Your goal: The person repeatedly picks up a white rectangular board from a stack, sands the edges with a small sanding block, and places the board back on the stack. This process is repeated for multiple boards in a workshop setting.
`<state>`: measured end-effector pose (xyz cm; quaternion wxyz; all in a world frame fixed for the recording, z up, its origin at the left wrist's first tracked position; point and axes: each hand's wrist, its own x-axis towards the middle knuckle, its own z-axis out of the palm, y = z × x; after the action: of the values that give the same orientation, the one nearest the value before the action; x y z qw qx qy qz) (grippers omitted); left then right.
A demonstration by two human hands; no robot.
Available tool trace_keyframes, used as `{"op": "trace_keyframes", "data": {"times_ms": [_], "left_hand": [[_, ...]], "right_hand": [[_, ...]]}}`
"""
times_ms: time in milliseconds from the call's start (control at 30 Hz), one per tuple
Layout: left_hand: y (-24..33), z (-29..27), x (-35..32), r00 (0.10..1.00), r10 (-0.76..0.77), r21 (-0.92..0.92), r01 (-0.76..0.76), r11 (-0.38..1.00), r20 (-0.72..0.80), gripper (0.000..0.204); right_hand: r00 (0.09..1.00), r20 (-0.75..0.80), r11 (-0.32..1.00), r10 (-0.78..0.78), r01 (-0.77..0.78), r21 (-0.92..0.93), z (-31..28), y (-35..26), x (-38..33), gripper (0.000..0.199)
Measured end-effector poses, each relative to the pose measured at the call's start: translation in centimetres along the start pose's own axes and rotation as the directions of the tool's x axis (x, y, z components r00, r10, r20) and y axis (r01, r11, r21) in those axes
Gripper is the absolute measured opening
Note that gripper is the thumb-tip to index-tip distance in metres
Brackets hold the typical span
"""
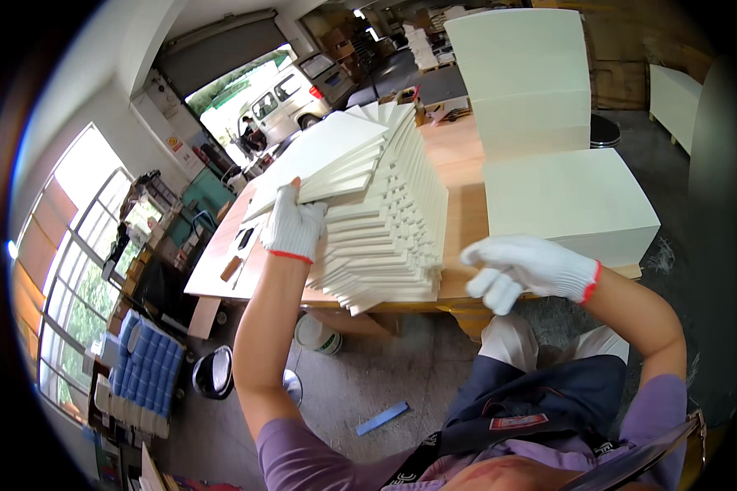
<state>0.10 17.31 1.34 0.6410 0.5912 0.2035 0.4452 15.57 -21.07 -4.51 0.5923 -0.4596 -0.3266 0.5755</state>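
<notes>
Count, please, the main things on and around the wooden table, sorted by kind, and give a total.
Gloved hands: 2, the left hand and the right hand
Fanned stack of white panels: 1
Tall piles of white boards: 2, the far pile and the near pile
Wooden table: 1
White bucket under the table: 1
Total: 7

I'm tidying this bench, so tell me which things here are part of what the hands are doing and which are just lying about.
In hand:
left hand, lifting the top panels
fanned stack of white panels
right hand, gloved, holding nothing

Lying about:
white boxes
tools on the bench
bucket
blue strip
</notes>
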Motion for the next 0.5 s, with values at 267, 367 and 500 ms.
{"op": "trace_keyframes", "data": {"times_ms": [267, 367, 500], "left_hand": [[1.8, -1.5, -0.1, 0.957, -0.283, -0.412, 0.285, 0.865, 0.068, 0.022], [3.6, 5.3, -10.0, 0.977, -0.214, -0.692, 0.169, 0.701, 0.021, 0.019], [-0.5, 8.9, -19.5, 0.959, 0.252, -0.678, -0.097, 0.729, 0.133, 0.058]], "right_hand": [[0.967, -0.245, 0.996, -0.076, 0.087, 0.034, -3.8, 2.4, -7.8, 0.037], [0.918, -0.373, 0.991, -0.137, 0.124, -0.06, -5.9, 4.0, -12.1, 0.035], [0.792, -0.565, 0.969, -0.232, 0.136, -0.208, -9.3, 5.8, -18.1, 0.033]]}}
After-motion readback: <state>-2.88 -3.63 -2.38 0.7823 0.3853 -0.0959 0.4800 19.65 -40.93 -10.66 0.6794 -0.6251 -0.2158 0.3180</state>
